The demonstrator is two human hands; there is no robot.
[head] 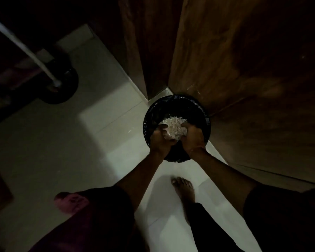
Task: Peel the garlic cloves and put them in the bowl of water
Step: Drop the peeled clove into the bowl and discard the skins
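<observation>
Together, left hand [159, 140] and right hand [194, 139] grip a clump of pale garlic skins [173, 127] between their curled fingers [185, 127], just above the black-lined bin [205, 113]

Both hands, left [159, 140] and right [193, 138], cup garlic skins [174, 129] over bin [176, 104].

Between the fingers [163, 127] of the left hand [160, 140] and the right hand [193, 139], the garlic skins [174, 127] look dry, papery and flaky — a matt white. Just beneath the fingers, the bin liner [176, 104] is thin black plastic, crinkled and glossy. Left of the fingers, the floor [102, 135] is pale tile, smooth with a soft sheen. Beyond and to the right of them, the door panels [244, 60] are brown wood — visible grain, dull satin finish.
</observation>
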